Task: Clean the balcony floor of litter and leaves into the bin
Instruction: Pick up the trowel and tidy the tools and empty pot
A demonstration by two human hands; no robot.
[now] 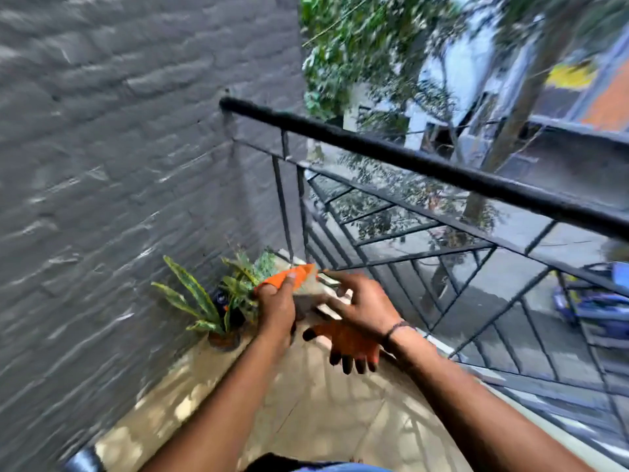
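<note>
Both forearms reach over the floor (pixel 316 413). Left hand (pixel 275 303) pinches an orange glove (pixel 292 275) near the plant (pixel 218 301); right hand (pixel 366 306) has spread fingers above another glove (pixel 347 345). No bin shows.

Head view, motion-blurred throughout.

Two forearms enter from the near edge, both bare from elbow to wrist; no sleeves visible on either.

Left hand (pixel 275 306): bare, no glove, no ring or band discernible.

Right hand (pixel 366 306): bare, no glove. Right wrist carries a thin dark bracelet (pixel 396 330), cord-like, running as a narrow band across the wrist; finer detail lost to blur.

Near edge, centre: a strip of dark clothing (pixel 272 463) with a band of blue fabric (pixel 340 468) just right of it, belonging to the person's torso or lap. Garment type cannot be told.
</note>
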